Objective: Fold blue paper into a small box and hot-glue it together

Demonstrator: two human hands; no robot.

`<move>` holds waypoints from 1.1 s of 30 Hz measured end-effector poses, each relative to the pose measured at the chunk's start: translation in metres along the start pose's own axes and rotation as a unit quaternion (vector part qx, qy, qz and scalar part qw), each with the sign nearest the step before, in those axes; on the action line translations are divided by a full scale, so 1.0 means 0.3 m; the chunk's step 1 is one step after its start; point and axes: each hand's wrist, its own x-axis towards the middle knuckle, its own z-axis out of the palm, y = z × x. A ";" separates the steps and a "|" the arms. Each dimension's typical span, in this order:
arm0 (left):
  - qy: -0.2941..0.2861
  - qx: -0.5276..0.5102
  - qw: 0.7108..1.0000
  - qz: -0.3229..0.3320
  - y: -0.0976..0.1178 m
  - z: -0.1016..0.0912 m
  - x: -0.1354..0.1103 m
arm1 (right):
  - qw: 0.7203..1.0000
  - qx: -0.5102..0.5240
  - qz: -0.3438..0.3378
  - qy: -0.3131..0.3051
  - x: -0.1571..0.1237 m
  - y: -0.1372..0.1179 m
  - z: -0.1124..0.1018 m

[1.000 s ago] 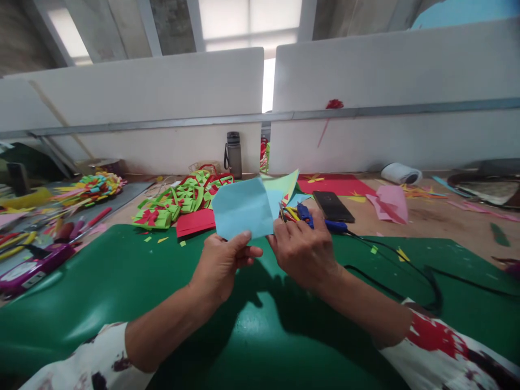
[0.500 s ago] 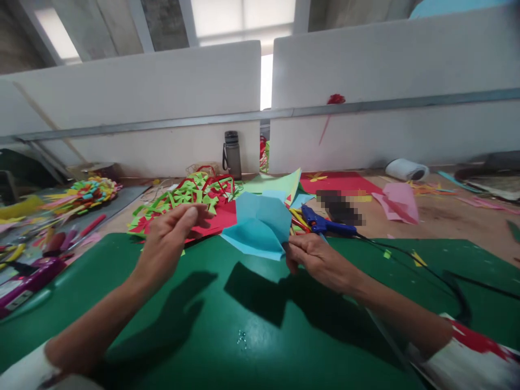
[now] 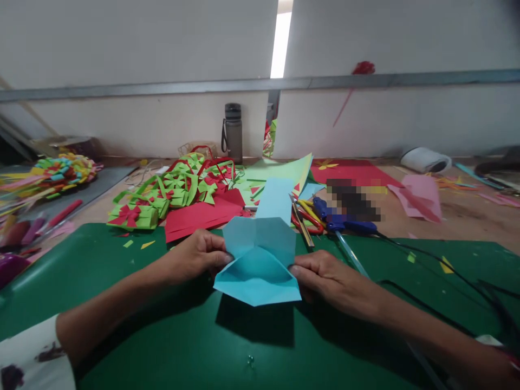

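A folded light-blue paper piece (image 3: 260,235) is held above the green mat (image 3: 182,346), its lower flap spread into an open pocket facing me. My left hand (image 3: 203,253) pinches its left edge between thumb and fingers. At the opposite edge, my right hand (image 3: 319,273) grips the paper the same way; some of its fingertips are hidden behind the sheet. The paper's shadow falls on the mat below. Close to the mat's front lies a small shiny cluster (image 3: 251,360), too small to name.
Green and red paper boxes (image 3: 174,187) are piled behind my left hand, by red paper sheets (image 3: 203,215). A blue glue gun (image 3: 341,221) with a black cord lies behind my right hand, beside scissors (image 3: 309,214). A grey bottle (image 3: 233,132) stands against the white wall.
My left hand has moved right and taken hold of the blue paper's left edge. The paper is lower, nearer me and turned squarely toward me. The camera view has tilted down.
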 end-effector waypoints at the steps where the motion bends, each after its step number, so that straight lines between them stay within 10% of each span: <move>1: 0.003 0.013 1.000 -0.005 -0.002 0.001 0.001 | 1.000 -0.012 0.005 0.012 0.001 -0.005 0.003; 33: 0.039 0.389 0.885 0.254 -0.127 0.024 -0.018 | 0.976 -0.184 -0.007 0.118 -0.023 0.074 0.093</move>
